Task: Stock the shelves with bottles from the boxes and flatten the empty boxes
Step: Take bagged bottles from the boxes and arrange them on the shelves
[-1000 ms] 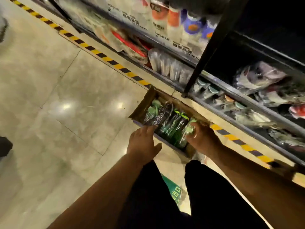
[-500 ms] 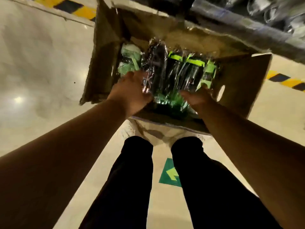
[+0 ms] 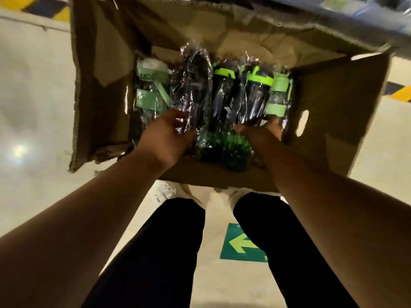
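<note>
Head view, looking straight down

- Open cardboard box point(image 3: 333, 112) on the floor, flaps splayed out; its far side sits under the shelf edge point(image 3: 333, 12)
- Inside the box, a row of film-wrapped bottles lying side by side: pale green bottle point(image 3: 149, 90) at the box's left wall, wrapped black bottle point(image 3: 193, 85) next, then two lime-banded bottles point(image 3: 222, 92), then another pale green one against the right wall
- More green bottles show dimly at the near wall of the box, under the hands
- Left hand point(image 3: 164, 138) is in the box at the near end of the wrapped black bottle, fingers curled over its film and thumb closing from the side: a grip on that bottle
- Right hand point(image 3: 260, 134) is in the box at the base of the right lime-banded bottle, back of the hand up; fingertips are hidden under the bottles, so cannot tell whether it has closed

Step, as I judge it: unloading, early; the box looks well filled, flattening is a long way off

Next move calls for: lifting one bottle clear per hand. The film looks slippery and the bottles lie tight together, so grip the body, not loose wrap

Around and in the way:
- The far flap and shelf edge overhang the box, so bottles should come up towards the person first
- Feet in light shoes point(image 3: 164, 192) touch the box's near wall
- Green arrow sticker point(image 3: 242, 243) on the floor behind the box; hazard tape point(image 3: 400, 92) off the box's right flap
</note>
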Demonstrator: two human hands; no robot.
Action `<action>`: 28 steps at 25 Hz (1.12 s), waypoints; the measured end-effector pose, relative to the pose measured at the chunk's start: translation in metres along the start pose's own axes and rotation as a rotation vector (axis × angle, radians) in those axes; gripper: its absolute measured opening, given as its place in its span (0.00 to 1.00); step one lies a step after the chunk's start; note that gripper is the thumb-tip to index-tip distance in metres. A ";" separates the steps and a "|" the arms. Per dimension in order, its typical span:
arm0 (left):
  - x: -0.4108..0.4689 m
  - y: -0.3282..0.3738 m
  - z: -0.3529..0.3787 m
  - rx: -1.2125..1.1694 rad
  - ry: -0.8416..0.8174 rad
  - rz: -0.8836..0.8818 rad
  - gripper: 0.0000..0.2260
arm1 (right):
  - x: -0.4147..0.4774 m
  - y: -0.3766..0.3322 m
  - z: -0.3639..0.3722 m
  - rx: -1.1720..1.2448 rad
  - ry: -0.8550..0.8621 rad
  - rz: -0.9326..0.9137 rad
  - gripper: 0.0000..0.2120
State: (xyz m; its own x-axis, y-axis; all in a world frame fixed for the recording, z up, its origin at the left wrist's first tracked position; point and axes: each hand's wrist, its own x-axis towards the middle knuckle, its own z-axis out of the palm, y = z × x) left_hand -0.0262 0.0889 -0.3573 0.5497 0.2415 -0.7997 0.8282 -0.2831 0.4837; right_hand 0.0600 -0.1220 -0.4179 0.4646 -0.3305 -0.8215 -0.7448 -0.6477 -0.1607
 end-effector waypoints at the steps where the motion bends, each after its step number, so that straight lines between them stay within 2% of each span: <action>1: 0.001 0.002 0.003 -0.023 -0.003 -0.040 0.19 | 0.000 -0.001 -0.006 0.012 -0.033 0.013 0.48; 4: 0.001 0.006 0.013 0.099 -0.031 -0.053 0.18 | 0.001 -0.014 -0.003 0.061 -0.139 0.018 0.54; 7: 0.005 0.000 0.020 0.079 -0.064 -0.089 0.18 | 0.006 -0.020 0.015 0.102 -0.152 0.034 0.60; 10: 0.003 -0.004 0.019 0.052 -0.051 -0.103 0.16 | 0.002 -0.011 0.017 0.162 -0.147 -0.035 0.54; 12: -0.001 0.001 0.018 0.051 -0.031 -0.103 0.15 | -0.011 -0.006 0.015 0.257 -0.238 -0.096 0.48; 14: -0.007 0.010 0.017 -0.034 -0.048 -0.128 0.22 | -0.031 -0.009 0.018 0.370 -0.382 -0.137 0.44; 17: -0.012 0.023 0.011 -0.263 -0.165 -0.192 0.46 | -0.055 -0.024 0.024 0.374 -0.556 -0.184 0.37; 18: -0.012 0.025 0.010 -0.244 -0.181 -0.200 0.50 | -0.057 -0.029 0.024 0.393 -0.616 -0.128 0.39; 20: -0.010 0.024 0.010 -0.158 -0.119 -0.186 0.49 | -0.051 -0.031 0.022 0.466 -0.696 -0.031 0.45; 21: -0.006 0.022 0.011 -0.174 -0.083 -0.190 0.48 | -0.047 -0.031 0.020 0.469 -0.679 -0.056 0.42; 22: -0.004 0.020 0.012 -0.212 -0.059 -0.215 0.48 | -0.044 -0.029 0.017 0.412 -0.562 -0.118 0.37; 24: 0.003 0.013 0.018 -0.264 -0.031 -0.223 0.50 | -0.027 -0.020 0.006 0.117 -0.105 -0.202 0.31; 25: 0.005 0.009 0.022 -0.266 -0.030 -0.218 0.51 | -0.016 -0.012 0.000 0.001 0.071 -0.139 0.34; 26: 0.005 0.005 0.024 -0.250 -0.029 -0.198 0.52 | -0.007 -0.006 -0.005 -0.052 0.154 -0.022 0.39; 28: 0.006 -0.001 0.027 -0.231 -0.024 -0.140 0.51 | 0.009 0.002 -0.009 -0.058 0.124 0.136 0.47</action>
State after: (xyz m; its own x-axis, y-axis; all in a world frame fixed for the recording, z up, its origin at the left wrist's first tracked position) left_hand -0.0272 0.0654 -0.3720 0.4277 0.2408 -0.8712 0.9004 -0.0291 0.4340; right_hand 0.0668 -0.1327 -0.4213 0.4199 -0.4976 -0.7590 -0.7774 -0.6287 -0.0179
